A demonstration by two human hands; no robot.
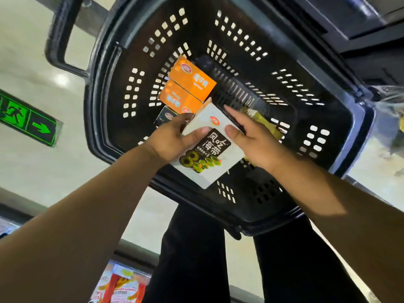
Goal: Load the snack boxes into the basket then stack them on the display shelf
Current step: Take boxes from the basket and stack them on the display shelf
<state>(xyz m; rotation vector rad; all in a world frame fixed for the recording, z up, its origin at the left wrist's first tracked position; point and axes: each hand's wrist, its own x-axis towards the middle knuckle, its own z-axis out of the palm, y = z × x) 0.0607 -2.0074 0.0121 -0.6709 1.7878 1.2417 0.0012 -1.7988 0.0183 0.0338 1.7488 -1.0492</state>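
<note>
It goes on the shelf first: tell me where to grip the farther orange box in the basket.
Probably the right end, from the right over bare basket floor: the farther orange box lies face up, its near long side against the second orange box, its left end close to the basket wall.

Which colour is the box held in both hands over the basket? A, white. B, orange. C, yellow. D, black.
A: the left hand and right hand hold a white box with a dark label, while the orange boxes lie in the basket.
</note>
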